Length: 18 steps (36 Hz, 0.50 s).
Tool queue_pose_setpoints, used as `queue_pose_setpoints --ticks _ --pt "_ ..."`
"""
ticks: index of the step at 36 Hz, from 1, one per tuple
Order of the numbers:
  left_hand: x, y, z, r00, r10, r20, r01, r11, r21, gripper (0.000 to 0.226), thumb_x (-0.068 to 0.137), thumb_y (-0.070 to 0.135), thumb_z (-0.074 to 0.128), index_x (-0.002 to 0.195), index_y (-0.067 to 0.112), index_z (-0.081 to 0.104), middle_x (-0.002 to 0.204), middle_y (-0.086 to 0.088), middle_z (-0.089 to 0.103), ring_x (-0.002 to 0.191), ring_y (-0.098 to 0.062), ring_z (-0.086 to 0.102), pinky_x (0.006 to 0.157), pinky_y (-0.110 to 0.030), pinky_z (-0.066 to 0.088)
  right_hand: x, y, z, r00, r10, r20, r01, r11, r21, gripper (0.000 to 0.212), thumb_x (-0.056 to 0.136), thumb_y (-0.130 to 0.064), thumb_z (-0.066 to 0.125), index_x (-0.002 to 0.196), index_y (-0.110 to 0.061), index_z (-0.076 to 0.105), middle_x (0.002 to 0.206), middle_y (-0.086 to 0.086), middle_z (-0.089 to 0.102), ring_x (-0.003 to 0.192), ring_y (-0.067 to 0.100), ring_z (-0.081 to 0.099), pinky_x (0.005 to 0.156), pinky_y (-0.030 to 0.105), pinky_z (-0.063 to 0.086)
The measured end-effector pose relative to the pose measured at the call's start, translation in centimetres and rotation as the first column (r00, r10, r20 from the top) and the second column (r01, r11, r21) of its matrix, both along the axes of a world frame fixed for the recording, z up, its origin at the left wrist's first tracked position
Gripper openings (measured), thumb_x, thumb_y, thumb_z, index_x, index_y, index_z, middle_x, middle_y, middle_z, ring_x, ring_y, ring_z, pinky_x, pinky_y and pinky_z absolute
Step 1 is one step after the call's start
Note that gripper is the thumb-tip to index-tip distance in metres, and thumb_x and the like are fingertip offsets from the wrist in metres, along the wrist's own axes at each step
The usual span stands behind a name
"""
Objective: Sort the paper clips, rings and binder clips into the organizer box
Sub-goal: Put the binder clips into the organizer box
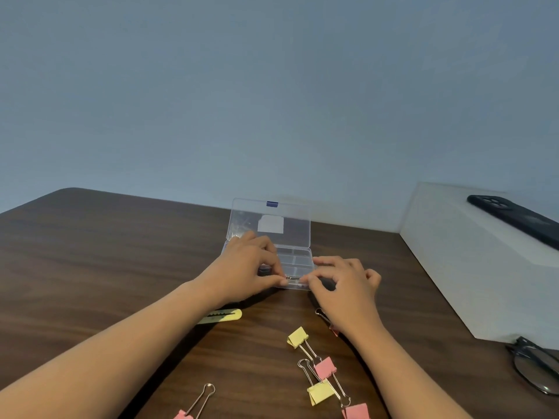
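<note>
Both hands — left hand (245, 267) and right hand (341, 285) — pinch a small metal piece (292, 278) at the open organizer box (298, 261)'s near edge. Binder clips (320, 376) wait on the table (106, 252) — light, stiff, springy; best grasped by their wire handles.

You work on a table (121, 252) of dark brown wood grain, smooth with a soft, low sheen. The organizer box (298, 261) in front of you is clear, glossy plastic, and its raised lid (270, 222) carries a small blue plastic latch (272, 204) and a matt whitish label (270, 224). The binder clips (320, 373) near your right arm have painted bodies in matt pink and yellow, with thin, shiny wire handles of silver metal. At the right you see a white block (472, 267) with a matt, even surface, and on it a black phone (514, 219) with a smooth finish.
</note>
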<state>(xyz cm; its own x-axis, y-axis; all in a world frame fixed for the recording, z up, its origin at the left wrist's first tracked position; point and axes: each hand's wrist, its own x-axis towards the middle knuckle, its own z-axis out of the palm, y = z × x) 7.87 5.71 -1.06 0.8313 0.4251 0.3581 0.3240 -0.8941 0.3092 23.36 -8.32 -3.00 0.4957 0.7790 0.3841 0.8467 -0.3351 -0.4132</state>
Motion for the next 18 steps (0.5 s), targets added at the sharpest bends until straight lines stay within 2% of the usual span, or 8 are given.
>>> queue_pose_setpoints --ticks 3,8,12,14,16,17,18 --pt "-0.1 -0.1 0.2 1.0 -0.005 -0.002 0.005 1.0 0.005 0.027 0.079 0.063 0.06 0.086 0.039 0.071 0.098 0.024 0.051 0.097 0.001 0.036 0.089 -0.026 0.032 0.0 0.1 -0.1 1.0 -0.009 -0.016 0.01 1.0 0.015 0.025 0.089 -0.052 0.05 0.085 -0.043 0.073 0.125 -0.027 0.055 0.118 0.0 0.033 0.094 0.033 0.016" --pt "-0.4 -0.6 0.6 1.0 0.002 -0.022 -0.002 1.0 0.008 0.023 0.08 0.058 0.063 0.08 0.036 0.069 0.099 0.023 0.05 0.097 -0.001 0.038 0.093 -0.028 0.034 -0.4 0.0 -0.4 0.998 0.061 0.014 -0.062 0.997 0.034 0.025 0.09 -0.046 0.051 0.079 -0.039 0.072 0.121 -0.03 0.055 0.11 -0.009 0.028 0.088 0.026 0.01" --pt "-0.6 -1.6 1.2 0.998 0.029 -0.055 -0.027 0.999 0.045 0.018 0.084 0.052 0.062 0.091 0.037 0.068 0.104 0.022 0.049 0.098 -0.001 0.036 0.094 -0.028 0.036 -1.2 -0.2 0.2 0.997 0.072 -0.026 -0.067 0.985 0.16 0.02 0.092 -0.039 0.054 0.08 -0.038 0.07 0.108 -0.028 0.058 0.109 -0.005 0.036 0.086 0.026 0.012" --pt "-0.8 -2.2 1.4 0.998 0.045 -0.037 -0.043 0.998 0.047 0.022 0.085 0.05 0.062 0.104 0.039 0.063 0.112 0.019 0.052 0.101 -0.001 0.035 0.097 -0.028 0.036 -1.2 -0.6 0.6 0.996 0.058 -0.066 -0.041 0.969 0.243 0.016 0.092 -0.036 0.056 0.083 -0.039 0.068 0.096 -0.028 0.058 0.106 -0.004 0.041 0.09 0.028 0.018" --pt "-1.2 -3.0 1.6 0.999 0.037 0.005 -0.038 0.999 0.034 0.028 0.084 0.049 0.063 0.11 0.039 0.059 0.116 0.018 0.053 0.102 0.001 0.035 0.097 -0.026 0.035 -1.1 -1.1 1.2 0.993 0.049 -0.103 -0.016 0.954 0.3 0.012 0.091 -0.037 0.057 0.084 -0.04 0.067 0.085 -0.029 0.056 0.102 -0.007 0.041 0.092 0.035 0.037" --pt "-1.4 -3.5 1.7 1.0 0.021 0.019 -0.021 0.999 0.026 0.029 0.084 0.048 0.064 0.111 0.039 0.059 0.116 0.019 0.053 0.103 0.001 0.035 0.096 -0.024 0.034 -1.2 -1.4 1.6 0.989 0.056 -0.134 -0.011 0.948 0.317 0.011 0.091 -0.037 0.058 0.085 -0.041 0.067 0.083 -0.028 0.057 0.101 -0.006 0.041 0.088 0.031 0.044" --pt "-1.7 -4.0 1.8 1.0 0.001 0.022 -0.001 1.0 0.012 0.028 0.084 0.047 0.065 0.11 0.038 0.059 0.115 0.019 0.053 0.103 0.001 0.036 0.095 -0.023 0.033 -1.3 -1.8 2.1 0.982 0.071 -0.173 -0.012 0.948 0.318 0.011 0.091 -0.035 0.059 0.086 -0.041 0.067 0.082 -0.026 0.058 0.101 -0.003 0.043 0.083 0.019 0.043"
